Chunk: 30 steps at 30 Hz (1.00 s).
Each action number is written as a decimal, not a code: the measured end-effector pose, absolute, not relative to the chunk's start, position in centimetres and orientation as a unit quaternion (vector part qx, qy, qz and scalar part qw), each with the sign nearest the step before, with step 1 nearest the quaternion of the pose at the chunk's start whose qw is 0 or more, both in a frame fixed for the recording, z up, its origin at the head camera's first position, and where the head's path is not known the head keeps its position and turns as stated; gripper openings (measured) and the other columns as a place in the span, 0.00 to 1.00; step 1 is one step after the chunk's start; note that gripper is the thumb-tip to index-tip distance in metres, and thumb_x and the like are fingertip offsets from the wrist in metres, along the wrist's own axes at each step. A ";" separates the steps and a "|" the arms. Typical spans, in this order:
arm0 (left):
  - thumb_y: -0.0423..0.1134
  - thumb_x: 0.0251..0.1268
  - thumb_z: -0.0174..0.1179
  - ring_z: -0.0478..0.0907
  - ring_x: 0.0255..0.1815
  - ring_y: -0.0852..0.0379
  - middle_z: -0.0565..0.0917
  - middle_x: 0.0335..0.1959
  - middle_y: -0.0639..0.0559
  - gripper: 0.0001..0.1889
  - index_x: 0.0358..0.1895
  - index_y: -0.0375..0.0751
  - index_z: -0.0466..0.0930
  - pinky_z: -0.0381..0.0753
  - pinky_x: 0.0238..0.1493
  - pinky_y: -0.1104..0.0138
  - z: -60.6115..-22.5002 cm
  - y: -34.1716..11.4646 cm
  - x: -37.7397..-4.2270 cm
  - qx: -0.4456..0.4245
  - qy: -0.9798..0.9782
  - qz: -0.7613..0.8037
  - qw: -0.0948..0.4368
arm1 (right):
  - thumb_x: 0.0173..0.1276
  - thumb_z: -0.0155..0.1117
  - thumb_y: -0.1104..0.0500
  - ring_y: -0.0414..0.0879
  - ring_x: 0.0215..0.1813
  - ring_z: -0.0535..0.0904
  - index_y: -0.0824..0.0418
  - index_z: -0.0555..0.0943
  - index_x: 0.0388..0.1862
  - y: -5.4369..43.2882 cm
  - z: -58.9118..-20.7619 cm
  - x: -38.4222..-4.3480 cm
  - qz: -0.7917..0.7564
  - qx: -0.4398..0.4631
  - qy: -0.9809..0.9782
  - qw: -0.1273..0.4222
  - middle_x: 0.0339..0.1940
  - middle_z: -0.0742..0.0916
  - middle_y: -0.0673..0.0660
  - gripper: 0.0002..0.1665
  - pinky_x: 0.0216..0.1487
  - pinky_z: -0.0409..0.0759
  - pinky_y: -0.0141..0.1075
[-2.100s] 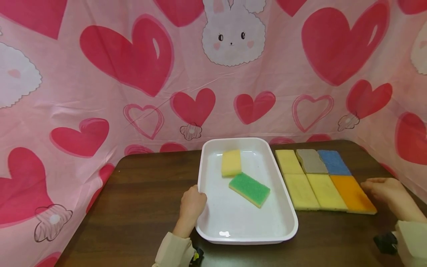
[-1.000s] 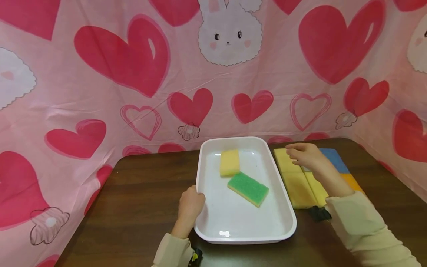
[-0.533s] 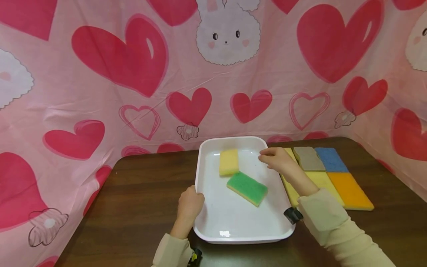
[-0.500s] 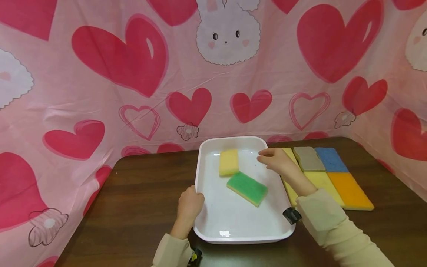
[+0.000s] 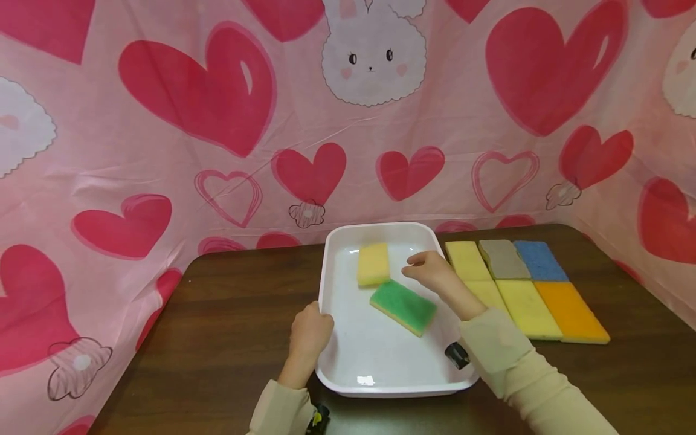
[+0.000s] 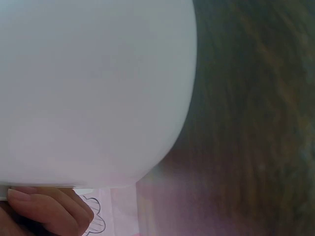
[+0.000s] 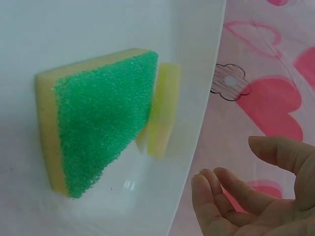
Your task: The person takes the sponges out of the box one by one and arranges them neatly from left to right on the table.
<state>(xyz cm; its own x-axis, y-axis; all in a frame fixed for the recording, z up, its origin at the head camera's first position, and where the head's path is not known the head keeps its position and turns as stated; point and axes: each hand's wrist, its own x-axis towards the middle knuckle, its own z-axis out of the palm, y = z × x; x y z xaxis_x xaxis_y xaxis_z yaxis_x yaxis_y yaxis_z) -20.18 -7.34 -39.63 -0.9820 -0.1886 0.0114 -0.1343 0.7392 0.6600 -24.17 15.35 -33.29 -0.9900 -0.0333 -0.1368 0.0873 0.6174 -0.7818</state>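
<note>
A white rectangular tray (image 5: 348,356) stands on the table with a yellow sponge (image 5: 373,264) and a green-topped sponge (image 5: 403,306) inside, their near corners touching. My left hand (image 5: 311,331) grips the tray's left rim; the left wrist view shows its fingers (image 6: 49,209) at the tray's edge. Above the tray's right part hovers my right hand (image 5: 432,273), just behind and right of the green-topped sponge. Its thumb and fingers are apart and loosely bent in the right wrist view, holding nothing. In that view the green-topped sponge (image 7: 106,113) shows its yellow underside layer.
Right of the tray, sponges lie flat in two rows: a yellow one (image 5: 466,261), a grey one (image 5: 504,260), a blue one (image 5: 541,261), more yellow ones (image 5: 528,308) and an orange one (image 5: 572,311). A pink heart-print cloth (image 5: 370,133) hangs behind the dark wooden table (image 5: 234,314).
My right hand has moved left from beside the orange sponge, over the sponge rows, to above the tray, lately a little lower. The left hand and the sponges have stayed in place.
</note>
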 end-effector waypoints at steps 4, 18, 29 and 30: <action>0.32 0.54 0.48 0.82 0.36 0.37 0.84 0.38 0.30 0.16 0.41 0.25 0.79 0.79 0.32 0.50 -39.6 -7.4 -20.2 0.088 -0.931 -0.351 0.038 | 0.62 0.58 0.59 0.63 0.56 0.77 0.77 0.73 0.57 15.2 -33.8 -24.5 -0.429 0.014 0.901 0.066 0.54 0.81 0.73 0.28 0.59 0.74 0.50; 0.32 0.54 0.48 0.81 0.35 0.39 0.84 0.38 0.31 0.16 0.41 0.26 0.79 0.79 0.31 0.51 -39.5 -7.3 -20.1 0.092 -0.928 -0.360 0.034 | 0.58 0.61 0.60 0.64 0.59 0.76 0.79 0.76 0.51 15.6 -35.8 -25.3 -0.368 0.011 0.927 0.076 0.54 0.81 0.73 0.27 0.60 0.73 0.49; 0.32 0.54 0.48 0.81 0.35 0.39 0.84 0.38 0.30 0.15 0.41 0.25 0.78 0.79 0.31 0.51 -39.5 -7.3 -20.2 0.093 -0.930 -0.355 0.037 | 0.56 0.63 0.59 0.62 0.55 0.77 0.78 0.76 0.52 15.7 -36.9 -25.3 -0.350 0.018 0.931 0.103 0.54 0.81 0.73 0.28 0.58 0.75 0.49; 0.32 0.54 0.48 0.81 0.35 0.39 0.84 0.38 0.31 0.15 0.41 0.25 0.78 0.79 0.31 0.51 -39.6 -7.3 -20.2 0.094 -0.930 -0.354 0.036 | 0.56 0.63 0.59 0.62 0.55 0.77 0.78 0.76 0.52 15.7 -37.0 -25.3 -0.348 0.020 0.931 0.110 0.54 0.81 0.73 0.29 0.58 0.75 0.49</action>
<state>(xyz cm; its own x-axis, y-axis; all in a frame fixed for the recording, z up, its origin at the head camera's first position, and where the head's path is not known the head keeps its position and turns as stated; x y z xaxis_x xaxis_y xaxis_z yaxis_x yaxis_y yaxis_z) -20.19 -7.34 -39.58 -0.9796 -0.2008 0.0002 -0.1499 0.7316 0.6651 -25.30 15.67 -37.00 -0.9749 -0.0403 -0.2190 0.1134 0.7566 -0.6439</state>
